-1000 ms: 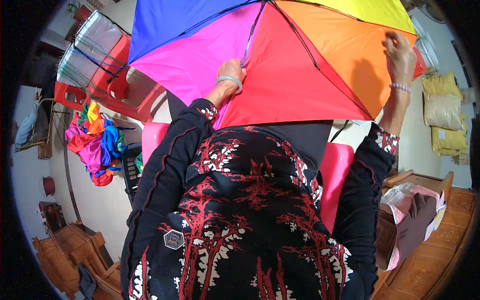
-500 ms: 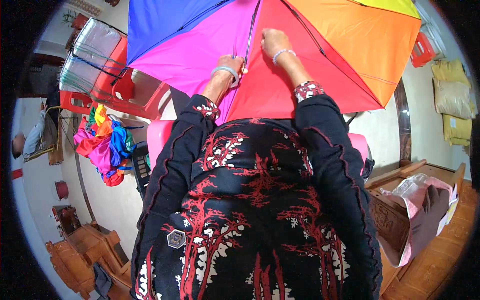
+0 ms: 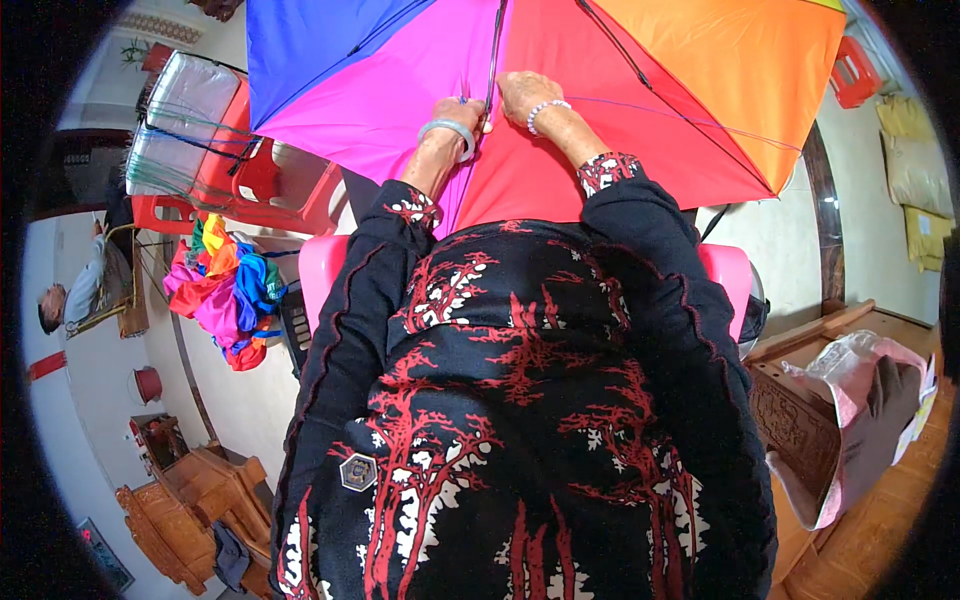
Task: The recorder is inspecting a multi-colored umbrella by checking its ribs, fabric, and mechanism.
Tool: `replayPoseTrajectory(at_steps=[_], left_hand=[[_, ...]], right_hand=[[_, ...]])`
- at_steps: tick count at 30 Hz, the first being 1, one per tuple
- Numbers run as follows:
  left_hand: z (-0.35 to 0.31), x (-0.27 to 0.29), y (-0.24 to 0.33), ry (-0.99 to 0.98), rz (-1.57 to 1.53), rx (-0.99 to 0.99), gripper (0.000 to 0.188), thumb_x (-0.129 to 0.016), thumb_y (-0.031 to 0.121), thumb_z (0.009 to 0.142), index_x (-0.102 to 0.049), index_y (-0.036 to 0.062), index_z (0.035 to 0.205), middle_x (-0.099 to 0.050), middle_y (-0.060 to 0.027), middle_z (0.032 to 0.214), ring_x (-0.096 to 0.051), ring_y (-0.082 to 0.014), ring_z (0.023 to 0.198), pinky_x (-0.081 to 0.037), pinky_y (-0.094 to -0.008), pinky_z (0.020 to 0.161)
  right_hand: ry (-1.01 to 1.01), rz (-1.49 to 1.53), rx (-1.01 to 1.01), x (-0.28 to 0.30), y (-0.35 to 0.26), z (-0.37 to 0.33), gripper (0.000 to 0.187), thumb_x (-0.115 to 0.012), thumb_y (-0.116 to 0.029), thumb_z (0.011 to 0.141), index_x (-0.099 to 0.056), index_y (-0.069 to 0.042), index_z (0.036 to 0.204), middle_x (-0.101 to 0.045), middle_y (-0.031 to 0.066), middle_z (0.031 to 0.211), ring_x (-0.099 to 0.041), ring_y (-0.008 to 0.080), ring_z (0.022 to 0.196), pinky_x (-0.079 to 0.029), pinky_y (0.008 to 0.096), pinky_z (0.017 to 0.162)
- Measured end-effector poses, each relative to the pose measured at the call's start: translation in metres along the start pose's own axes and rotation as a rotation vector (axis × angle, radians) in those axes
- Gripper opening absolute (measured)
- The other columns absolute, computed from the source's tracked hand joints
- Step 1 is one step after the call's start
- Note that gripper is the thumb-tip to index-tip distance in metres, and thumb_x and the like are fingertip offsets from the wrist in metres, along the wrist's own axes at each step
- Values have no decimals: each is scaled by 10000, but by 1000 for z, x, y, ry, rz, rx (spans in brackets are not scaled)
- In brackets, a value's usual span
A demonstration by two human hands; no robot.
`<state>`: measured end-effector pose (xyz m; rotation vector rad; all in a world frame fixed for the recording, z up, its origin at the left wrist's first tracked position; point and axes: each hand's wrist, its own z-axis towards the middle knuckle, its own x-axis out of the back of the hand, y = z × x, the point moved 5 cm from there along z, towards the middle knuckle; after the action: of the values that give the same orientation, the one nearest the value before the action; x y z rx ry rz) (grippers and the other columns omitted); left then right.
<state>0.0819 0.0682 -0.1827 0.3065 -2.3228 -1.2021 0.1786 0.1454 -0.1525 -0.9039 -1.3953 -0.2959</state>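
Observation:
A rainbow-coloured umbrella (image 3: 600, 135) lies spread before me, its dark ribs showing over blue, pink, red and orange panels. At the seam between pink and red, my left hand (image 3: 460, 115) is closed round the cloth beside a dark rib (image 3: 494, 60). My right hand (image 3: 530, 97) is closed in a pinch just right of that rib, over the red panel. Its fingertips are turned away, so what they hold is hidden. A thin dark thread (image 3: 690, 124) stretches from near my right wrist across the red and orange panels.
On the left stand red plastic stools (image 3: 290, 190) with a strapped, wrapped bundle (image 3: 185, 120). A heap of colourful cloth (image 3: 230, 290) is beside them. A carved wooden seat (image 3: 795, 420) with a pink-and-brown cloth (image 3: 860, 430) is at right. A person (image 3: 75, 295) sits far left.
My right hand has come down and left, closer to my left hand. The thread now shows as a longer line over the panels. My left hand keeps its hold.

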Motion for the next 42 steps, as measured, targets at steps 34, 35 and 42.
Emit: replayPoseTrajectory(at_steps=[34, 35, 42], left_hand=[[-10, -11, 5, -212, -266, 71, 155, -477, 73, 784, -523, -51, 703, -543, -122, 569, -426, -127, 370, -320, -222, 330], [-10, -11, 5, -214, -270, 68, 156, -476, 74, 785, -523, -49, 700, -541, -118, 564, -425, -127, 368, -320, -221, 330], [-8, -13, 6, -215, -271, 47, 166, -464, 74, 789, -519, -34, 675, -533, -108, 547, -419, -128, 360, -318, -228, 325]], right_hand=[[169, 245, 154, -14, 6, 0, 119, -493, -138, 693, -544, -31, 698, -559, 178, 707, -541, 335, 702, -427, 409, 632], [169, 259, 148, -13, 6, -1, 112, -500, -137, 689, -545, -34, 686, -559, 175, 696, -542, 333, 692, -427, 407, 625], [191, 304, 135, -14, 7, 3, 90, -519, -119, 667, -552, -39, 642, -557, 165, 644, -546, 322, 644, -431, 396, 602]])
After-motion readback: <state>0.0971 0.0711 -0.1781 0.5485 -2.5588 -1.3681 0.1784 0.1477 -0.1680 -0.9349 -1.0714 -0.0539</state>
